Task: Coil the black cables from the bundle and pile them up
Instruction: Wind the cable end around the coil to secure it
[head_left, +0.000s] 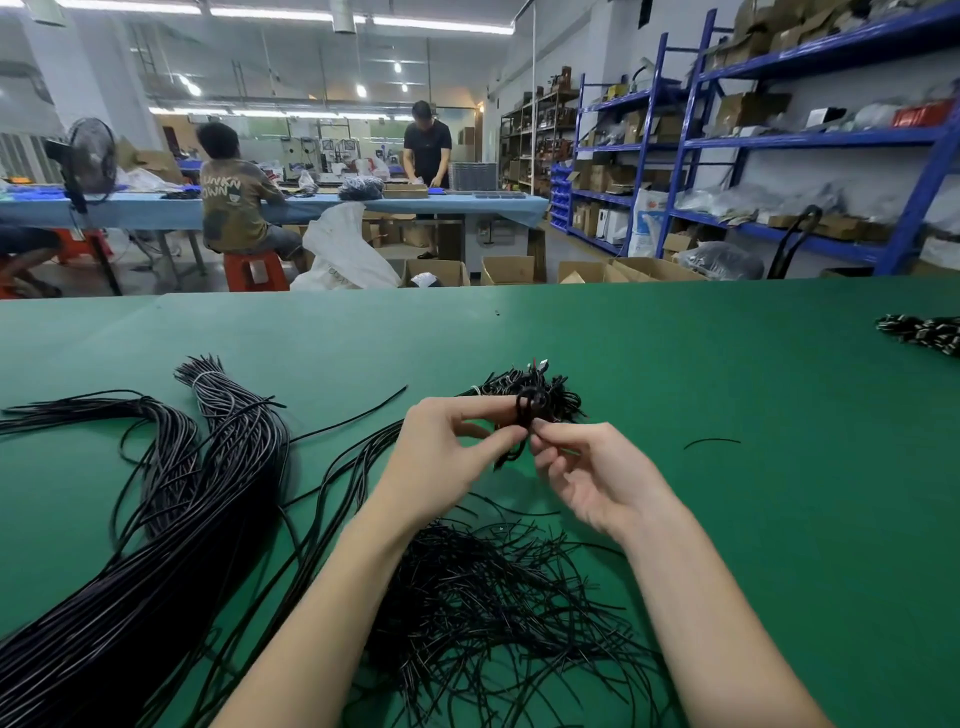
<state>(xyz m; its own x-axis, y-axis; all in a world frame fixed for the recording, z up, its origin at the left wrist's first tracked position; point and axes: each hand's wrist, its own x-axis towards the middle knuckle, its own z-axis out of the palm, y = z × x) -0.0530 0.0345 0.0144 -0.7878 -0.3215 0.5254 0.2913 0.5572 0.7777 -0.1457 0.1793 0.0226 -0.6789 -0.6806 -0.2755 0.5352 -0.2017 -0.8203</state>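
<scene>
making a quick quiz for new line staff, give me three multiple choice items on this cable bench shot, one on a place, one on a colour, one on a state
1. Where does the tied cable bundle lie?
A. left of the hands
B. right of the hands
C. on the floor

2. What colour is the table?
A. blue
B. green
C. grey

3. What are the two hands doing?
A. resting flat
B. both pinching a small black coil
C. holding scissors

Answers:
1 A, the bundle fans out at the table's left.
2 B, the table cover is green.
3 B, left hand and right hand meet on the coil above the pile of coiled cables.
</scene>
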